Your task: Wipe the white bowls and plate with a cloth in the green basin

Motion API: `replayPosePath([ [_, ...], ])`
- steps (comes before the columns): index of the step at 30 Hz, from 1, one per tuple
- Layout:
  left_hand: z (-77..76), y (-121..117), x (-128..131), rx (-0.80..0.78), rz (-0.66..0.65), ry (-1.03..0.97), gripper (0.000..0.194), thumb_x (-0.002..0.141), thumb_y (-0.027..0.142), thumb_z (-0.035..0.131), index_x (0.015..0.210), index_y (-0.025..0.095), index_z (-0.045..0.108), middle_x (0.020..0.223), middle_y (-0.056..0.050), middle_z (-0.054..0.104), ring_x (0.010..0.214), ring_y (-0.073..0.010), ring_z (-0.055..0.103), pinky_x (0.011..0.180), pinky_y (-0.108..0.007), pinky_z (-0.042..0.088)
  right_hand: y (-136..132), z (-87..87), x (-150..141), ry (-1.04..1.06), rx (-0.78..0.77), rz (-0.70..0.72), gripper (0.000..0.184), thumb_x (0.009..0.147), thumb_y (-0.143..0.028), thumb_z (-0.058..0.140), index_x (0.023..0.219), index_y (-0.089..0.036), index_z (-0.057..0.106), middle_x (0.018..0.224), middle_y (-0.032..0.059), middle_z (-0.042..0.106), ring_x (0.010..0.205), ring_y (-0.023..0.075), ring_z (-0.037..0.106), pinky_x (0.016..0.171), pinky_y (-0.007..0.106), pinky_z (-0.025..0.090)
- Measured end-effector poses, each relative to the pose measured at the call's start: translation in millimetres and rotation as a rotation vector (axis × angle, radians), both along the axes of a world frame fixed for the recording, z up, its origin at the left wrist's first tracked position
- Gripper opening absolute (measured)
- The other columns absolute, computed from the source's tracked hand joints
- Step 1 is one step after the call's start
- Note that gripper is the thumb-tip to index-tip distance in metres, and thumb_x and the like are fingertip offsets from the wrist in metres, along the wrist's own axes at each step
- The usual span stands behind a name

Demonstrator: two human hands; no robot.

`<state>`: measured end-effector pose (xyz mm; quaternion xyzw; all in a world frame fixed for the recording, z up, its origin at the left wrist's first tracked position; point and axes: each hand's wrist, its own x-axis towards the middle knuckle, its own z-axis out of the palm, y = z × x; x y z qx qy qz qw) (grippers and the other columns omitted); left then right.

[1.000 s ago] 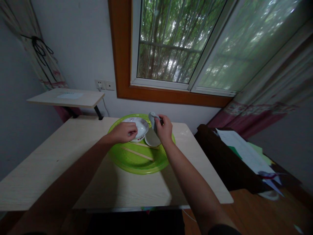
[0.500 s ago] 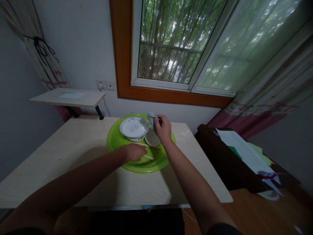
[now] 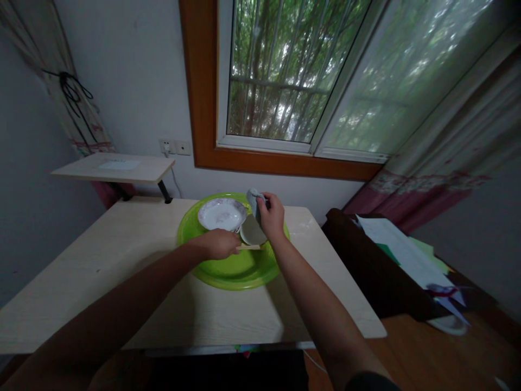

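My left hand point(image 3: 220, 244) is closed around the chopsticks point(image 3: 249, 247), whose pale ends stick out to the right over the green tray point(image 3: 232, 281). Just behind that hand a white patterned bowl point(image 3: 222, 213) sits on the tray, partly hiding what is under it. To its right rests a smaller, plain pale bowl or cup point(image 3: 252, 231). My right hand point(image 3: 272, 213) pinches a grey cloth point(image 3: 254, 200) raised above this smaller bowl.
The tray lies on a light wooden table point(image 3: 134, 304). A small raised shelf point(image 3: 114, 167) stands at the table's back left. Dark furniture with papers point(image 3: 401, 250) is on the right, and a window point(image 3: 280, 70) is behind.
My left hand moved from over the patterned bowl down to the chopsticks, took hold of them, then shifted slightly up and left. My right hand stayed nearly still with the cloth.
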<state>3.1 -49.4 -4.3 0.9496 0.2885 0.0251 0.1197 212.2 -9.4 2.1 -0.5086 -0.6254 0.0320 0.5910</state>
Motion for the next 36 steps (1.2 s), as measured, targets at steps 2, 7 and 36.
replayPosePath([
  [2,19.3,2.6,-6.8,-0.089,-0.020,-0.096,0.022,0.093,0.032,0.053,0.087,0.018,0.069,0.091,-0.008,0.071,0.082,-0.0214,0.065,0.072,-0.031,0.046,1.1,-0.7,0.5,0.021,0.000,0.002,0.030,0.095,-0.042,0.054,0.104,-0.018,0.068,0.099,0.0082,0.070,0.088,0.0214,0.061,0.082,0.034,0.048],
  [7,45.0,13.4,-23.0,-0.443,0.067,-0.463,0.025,0.092,0.041,0.056,0.098,0.019,0.063,0.079,-0.002,0.067,0.064,-0.0152,0.063,0.056,-0.025,0.044,0.9,-2.6,-1.2,0.038,-0.021,0.037,0.031,0.095,-0.043,0.054,0.107,-0.018,0.068,0.101,0.0083,0.070,0.091,0.0216,0.062,0.083,0.033,0.048],
  [36,5.0,71.4,-26.0,-0.604,0.459,-1.565,0.024,0.077,0.034,0.077,0.082,0.014,0.064,0.073,-0.003,0.068,0.060,-0.0100,0.061,0.058,-0.020,0.044,-10.4,-8.3,-21.3,-0.076,-0.390,0.508,0.030,0.081,-0.039,0.074,0.105,-0.022,0.067,0.089,-0.0003,0.071,0.074,0.0162,0.061,0.069,0.026,0.045],
])
